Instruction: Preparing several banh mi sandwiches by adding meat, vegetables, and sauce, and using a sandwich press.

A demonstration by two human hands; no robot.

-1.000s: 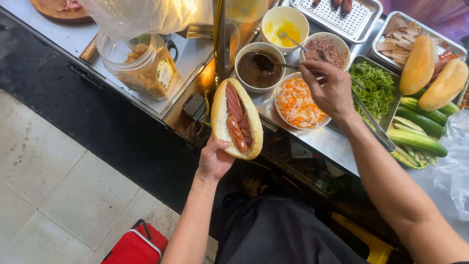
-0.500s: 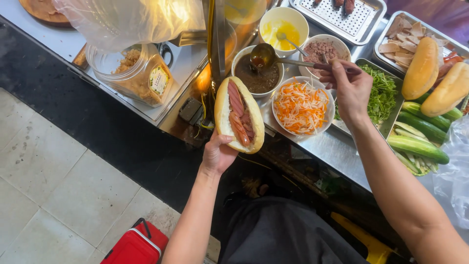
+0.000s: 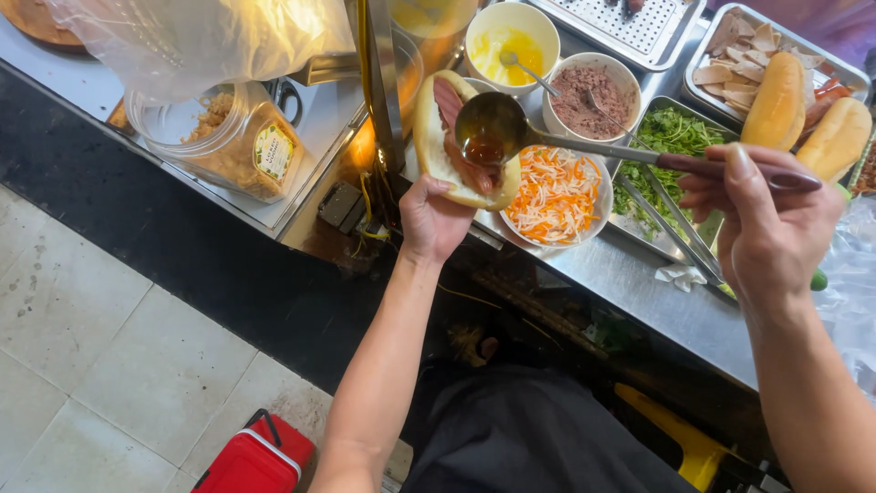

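Observation:
My left hand (image 3: 436,220) holds a split bread roll (image 3: 436,146) filled with slices of meat, raised over the steel counter. My right hand (image 3: 765,219) grips the dark handle of a metal ladle (image 3: 497,130) whose bowl carries brown sauce and hovers right over the open roll. Below the ladle sits a white bowl of shredded carrot and radish (image 3: 558,194). Behind it stand a bowl of brown minced paste (image 3: 589,98) and a bowl of yellow sauce with a spoon (image 3: 510,41).
A tray of green herbs (image 3: 673,137) with metal tongs (image 3: 671,230), whole bread rolls (image 3: 777,102), a tray of sliced meat (image 3: 741,50), a plastic jar of brown floss (image 3: 233,137), a clear plastic bag (image 3: 196,41), a steel counter (image 3: 630,283), a red box on the floor (image 3: 257,459).
My right hand lifted the ladle out of the dark sauce bowl and brought it, filled, over the roll. The roll moved up closer to the bowls.

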